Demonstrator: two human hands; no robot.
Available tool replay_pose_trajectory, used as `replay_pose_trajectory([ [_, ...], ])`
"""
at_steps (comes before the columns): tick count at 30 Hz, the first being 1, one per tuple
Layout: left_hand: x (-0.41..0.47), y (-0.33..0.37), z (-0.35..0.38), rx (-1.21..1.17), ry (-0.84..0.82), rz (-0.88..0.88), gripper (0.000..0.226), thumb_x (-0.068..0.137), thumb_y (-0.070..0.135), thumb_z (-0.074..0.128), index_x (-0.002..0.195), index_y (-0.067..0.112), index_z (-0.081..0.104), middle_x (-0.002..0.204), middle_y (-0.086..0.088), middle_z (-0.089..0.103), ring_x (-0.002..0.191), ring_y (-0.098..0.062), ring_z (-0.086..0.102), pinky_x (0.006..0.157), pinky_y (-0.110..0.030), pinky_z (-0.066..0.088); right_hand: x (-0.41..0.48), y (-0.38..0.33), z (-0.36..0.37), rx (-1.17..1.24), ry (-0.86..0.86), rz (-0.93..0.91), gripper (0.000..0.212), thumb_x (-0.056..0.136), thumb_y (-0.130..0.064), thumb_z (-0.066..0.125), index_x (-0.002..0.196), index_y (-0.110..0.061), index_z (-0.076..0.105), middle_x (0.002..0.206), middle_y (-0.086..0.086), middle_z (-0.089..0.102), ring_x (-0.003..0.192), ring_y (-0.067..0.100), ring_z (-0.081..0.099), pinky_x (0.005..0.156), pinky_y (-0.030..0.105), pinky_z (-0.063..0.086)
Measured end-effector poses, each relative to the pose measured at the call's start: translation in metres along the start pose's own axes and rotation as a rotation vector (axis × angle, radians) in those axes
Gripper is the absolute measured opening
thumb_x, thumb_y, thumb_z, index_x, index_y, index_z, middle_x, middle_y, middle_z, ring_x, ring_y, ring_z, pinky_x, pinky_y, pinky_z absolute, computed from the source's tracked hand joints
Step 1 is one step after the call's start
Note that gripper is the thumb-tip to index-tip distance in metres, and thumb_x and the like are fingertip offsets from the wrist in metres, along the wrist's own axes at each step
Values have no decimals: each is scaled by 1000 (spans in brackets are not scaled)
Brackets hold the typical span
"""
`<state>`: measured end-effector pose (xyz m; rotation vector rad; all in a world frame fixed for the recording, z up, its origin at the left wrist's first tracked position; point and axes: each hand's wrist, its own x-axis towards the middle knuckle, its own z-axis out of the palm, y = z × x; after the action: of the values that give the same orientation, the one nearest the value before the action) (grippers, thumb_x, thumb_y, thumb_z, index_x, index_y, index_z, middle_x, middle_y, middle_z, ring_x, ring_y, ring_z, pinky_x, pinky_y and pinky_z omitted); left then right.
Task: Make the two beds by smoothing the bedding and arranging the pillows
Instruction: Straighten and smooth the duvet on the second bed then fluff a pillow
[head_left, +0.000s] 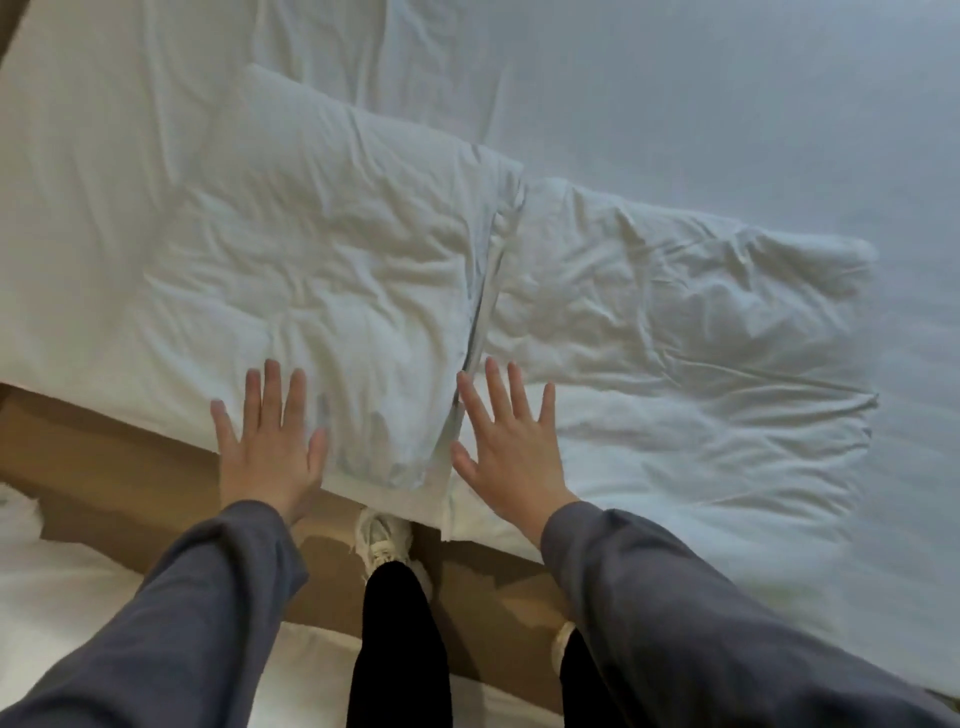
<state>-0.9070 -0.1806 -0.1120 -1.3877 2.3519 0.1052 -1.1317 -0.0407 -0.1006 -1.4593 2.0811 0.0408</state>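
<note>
Two white, wrinkled pillows lie side by side on a bed with a white sheet (675, 88). The left pillow (322, 249) overhangs the bed's near edge; the right pillow (675, 322) lies beside it, their edges meeting at a seam. My left hand (270, 447) lies flat with fingers spread on the near edge of the left pillow. My right hand (506, 447) lies flat with fingers spread on the near left corner of the right pillow. Both arms wear grey sleeves.
A strip of brown floor (104, 467) runs between this bed and white bedding of a second bed (62, 597) at the lower left. My legs in black trousers and white shoes (382, 540) stand in that gap.
</note>
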Motion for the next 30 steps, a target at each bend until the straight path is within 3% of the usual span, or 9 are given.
replay_pose_trajectory([
  [3,32,-44,11,13,-112,8,70,99,48,26,155,18,-3,161,-3,-18,148,-22,-18,116,-58,-4,29,-55,20,304,-101,195,69,94,-50,47,149,-21,17,133,11,51,113,32,54,91,44,47],
  [7,66,-84,34,17,-218,60,71,99,55,19,153,23,-14,160,-2,-23,147,-24,-20,114,-61,5,57,-95,54,816,-220,464,83,92,-21,63,154,-30,8,138,11,48,107,25,55,96,25,43],
  [11,79,-111,47,65,-329,143,73,97,60,12,150,24,-22,156,1,-34,146,-23,-24,114,-62,8,62,-77,46,698,-254,428,86,86,-5,67,153,-29,19,154,5,32,140,25,33,100,18,26],
  [17,98,-125,42,35,-491,165,76,96,62,21,150,29,-22,154,5,-36,145,-24,-25,111,-65,11,54,-85,26,516,-284,530,77,87,0,50,150,-32,18,147,10,35,128,33,44,108,36,37],
  [20,106,-137,40,46,-545,179,77,97,59,27,151,29,-19,156,5,-33,146,-24,-22,110,-65,16,45,-87,21,443,-356,598,77,88,-4,41,149,-40,10,131,15,47,101,34,55,93,43,48],
  [23,107,-133,29,70,-460,213,73,98,50,31,155,22,-6,161,-1,-19,148,-28,-9,111,-60,20,49,-101,2,362,-267,586,82,87,-2,46,152,-34,7,132,17,44,101,32,51,81,36,44],
  [25,106,-126,18,76,-334,259,69,98,44,29,155,18,0,162,-7,-12,149,-29,-5,113,-56,18,62,-111,-10,146,-113,550,82,87,-12,53,153,-29,7,148,15,29,125,34,39,94,40,43],
  [27,110,-119,8,55,-201,303,68,99,43,25,155,16,-1,162,-9,-12,149,-28,-8,116,-56,10,82,-121,-15,4,17,461,76,94,-31,46,155,-26,0,161,12,5,147,33,9,116,48,22],
  [30,134,-104,4,37,4,374,70,97,47,18,154,16,-7,161,-10,-16,148,-28,-14,115,-59,-2,123,-142,1,-49,135,320,71,98,-46,27,155,-26,-9,162,8,-15,149,30,-15,118,58,-5],
])
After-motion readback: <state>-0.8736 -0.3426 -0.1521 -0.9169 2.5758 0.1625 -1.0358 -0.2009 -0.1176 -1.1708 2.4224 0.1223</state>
